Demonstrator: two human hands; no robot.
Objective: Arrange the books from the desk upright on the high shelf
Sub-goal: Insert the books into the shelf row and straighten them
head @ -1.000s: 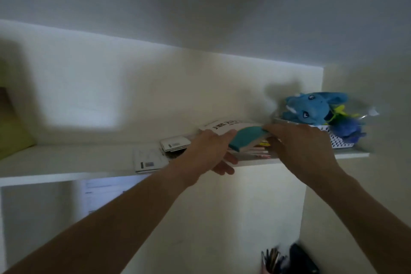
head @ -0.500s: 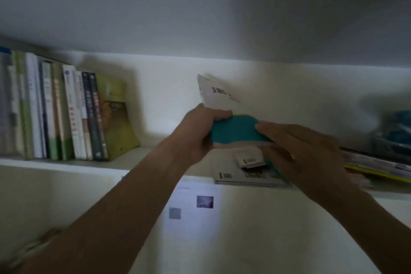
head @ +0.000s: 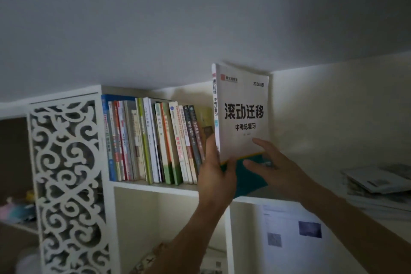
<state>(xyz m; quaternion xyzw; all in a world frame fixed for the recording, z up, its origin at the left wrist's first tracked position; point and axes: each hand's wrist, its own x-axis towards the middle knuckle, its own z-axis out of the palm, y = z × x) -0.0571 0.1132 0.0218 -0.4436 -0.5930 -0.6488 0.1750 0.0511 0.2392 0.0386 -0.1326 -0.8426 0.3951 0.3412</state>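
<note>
One white-and-teal workbook [head: 242, 115] is held upright above the high shelf [head: 155, 186], just right of the standing row. The left hand [head: 214, 176] is seen gripping its lower spine corner, thumb laid across the teal band of the cover, the other fingers hidden behind the book. The right hand [head: 278, 167] is laid on the lower cover with fingers spread and straight. Whether the book's bottom edge touches the shelf board cannot be told.

One row of upright books [head: 153, 142] is recorded, roughly fifteen spines; an exact count is prevented by blur. One loose stack of flat books and papers [head: 378, 187] lies on the shelf at far right. One white fretwork panel [head: 66, 184] closes the shelf's left end. One printed sheet [head: 293, 233] is noted on the wall below.

Against half a second earlier, the workbook has been raised from a tilted position to vertical and brought beside the row; the right hand's fingers are now more widely spread.
</note>
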